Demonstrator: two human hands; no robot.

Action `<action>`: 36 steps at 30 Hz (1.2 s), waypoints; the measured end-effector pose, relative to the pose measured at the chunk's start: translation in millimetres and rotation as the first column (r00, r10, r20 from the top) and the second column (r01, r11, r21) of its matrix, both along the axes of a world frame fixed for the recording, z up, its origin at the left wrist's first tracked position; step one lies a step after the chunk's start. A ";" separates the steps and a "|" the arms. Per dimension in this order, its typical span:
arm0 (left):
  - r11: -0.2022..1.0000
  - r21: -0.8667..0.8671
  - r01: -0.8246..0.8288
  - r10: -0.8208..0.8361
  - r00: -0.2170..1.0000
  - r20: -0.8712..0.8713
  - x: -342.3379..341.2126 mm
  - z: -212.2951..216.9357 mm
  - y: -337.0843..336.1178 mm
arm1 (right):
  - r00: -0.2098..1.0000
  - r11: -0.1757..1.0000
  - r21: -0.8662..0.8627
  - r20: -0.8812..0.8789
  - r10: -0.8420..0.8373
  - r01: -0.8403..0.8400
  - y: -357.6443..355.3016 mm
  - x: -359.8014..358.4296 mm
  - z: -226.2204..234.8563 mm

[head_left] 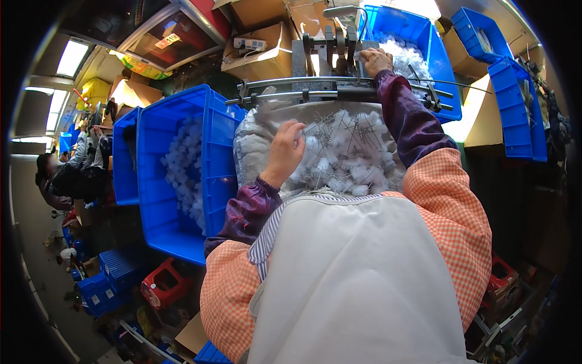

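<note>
My left hand (285,153) is held over the left side of a cloth-lined tray (251,136), its fingers curled together. Whatever they may hold is too small to make out. In the tray lies a loose heap of clear-white plastic pieces (357,173) mixed with thin metal pins (330,130). My right arm stretches forward past the metal rods, and my right hand (376,62) is at the right side of a metal bench machine (330,57). Its fingers are bent together at the machine, around something pale that I cannot make out clearly.
A blue bin (218,158) of white plastic pieces (185,164) stands at the left. Another blue bin (445,73) with similar pieces is beyond my right hand. Horizontal metal rods (291,95) cross behind the tray. An open cardboard box (260,57) and a red stool (163,285) are nearby.
</note>
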State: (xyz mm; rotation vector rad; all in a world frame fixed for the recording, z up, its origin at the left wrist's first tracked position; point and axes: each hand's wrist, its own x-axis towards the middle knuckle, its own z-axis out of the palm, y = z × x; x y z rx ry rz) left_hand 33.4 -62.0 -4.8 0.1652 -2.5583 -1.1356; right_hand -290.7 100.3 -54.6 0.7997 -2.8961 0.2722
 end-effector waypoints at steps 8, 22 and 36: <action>0.994 -0.111 -0.020 0.032 0.994 0.108 8.2 14.9 -5.1 | 0.983 0.982 0.042 0.020 -0.185 0.184 20.5 20.0 10.5; 0.979 -0.190 -0.074 0.079 0.997 0.018 4.7 43.3 2.0 | 0.991 0.992 0.013 -0.048 -0.125 0.126 -43.3 49.2 2.5; 1.000 0.008 -0.017 0.018 0.990 -0.143 -8.5 34.6 -0.6 | 0.988 0.985 0.121 0.080 -0.131 0.121 29.4 -10.0 -1.0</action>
